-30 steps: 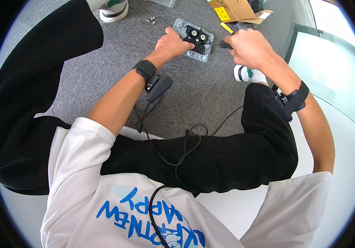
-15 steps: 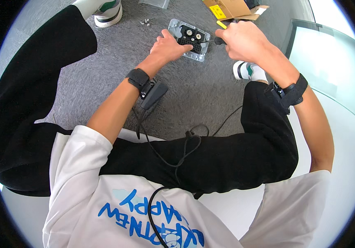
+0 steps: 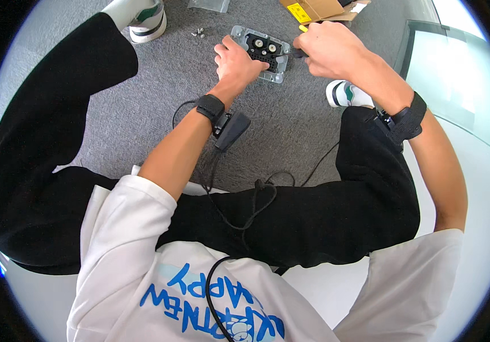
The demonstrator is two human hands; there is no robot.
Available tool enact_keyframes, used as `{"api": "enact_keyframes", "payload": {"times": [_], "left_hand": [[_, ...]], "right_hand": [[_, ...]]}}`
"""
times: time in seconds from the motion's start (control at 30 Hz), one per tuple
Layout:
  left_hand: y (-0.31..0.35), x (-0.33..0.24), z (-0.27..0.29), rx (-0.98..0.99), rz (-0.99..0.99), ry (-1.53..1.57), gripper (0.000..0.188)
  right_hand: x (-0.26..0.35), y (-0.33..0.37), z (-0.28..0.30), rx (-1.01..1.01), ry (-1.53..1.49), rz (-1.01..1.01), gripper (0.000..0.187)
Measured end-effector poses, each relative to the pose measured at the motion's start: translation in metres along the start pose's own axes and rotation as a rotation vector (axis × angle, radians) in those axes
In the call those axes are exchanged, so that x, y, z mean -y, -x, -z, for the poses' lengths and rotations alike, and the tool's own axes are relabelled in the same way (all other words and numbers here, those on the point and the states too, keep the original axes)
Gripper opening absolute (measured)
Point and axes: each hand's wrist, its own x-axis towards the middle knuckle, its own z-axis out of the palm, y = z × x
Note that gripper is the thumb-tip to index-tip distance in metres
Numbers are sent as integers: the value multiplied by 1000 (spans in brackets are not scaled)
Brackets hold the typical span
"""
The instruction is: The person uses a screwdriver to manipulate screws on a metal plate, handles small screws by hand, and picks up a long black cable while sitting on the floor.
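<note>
Gripping case (image 3: 281,66) w/ my L hand (image 3: 238,64), screwdriver (image 3: 298,53) w/ R hand (image 3: 333,50).
Driver might skid if my L hold slackens, imo.

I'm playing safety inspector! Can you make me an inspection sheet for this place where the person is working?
Surface: grey carpet.
Things in hand: grey housing with a black insert; dark-handled tool, its tip too small to judge.
Clutter: small metal pieces, clear plastic bag, open cardboard box, and something yellow partly hidden.
Hands: left hand on the housing, thumb over the insert; right hand closed around the tool.
Cables: black cables looped across the lap and carpet.
Surroundings: pale glassy panel on the right.
</note>
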Motion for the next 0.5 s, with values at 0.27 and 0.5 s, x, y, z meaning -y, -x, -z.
{"api": "enact_keyframes", "payload": {"times": [0.27,0.5], "left_hand": [[-4,3,0,-1,13,-4,122],[-3,-3,2,15,12,-13,124]], "right_hand": [[10,-4,11,139,-106,-116,22],[-5,-15,9,228,-232,-193,22]]}}
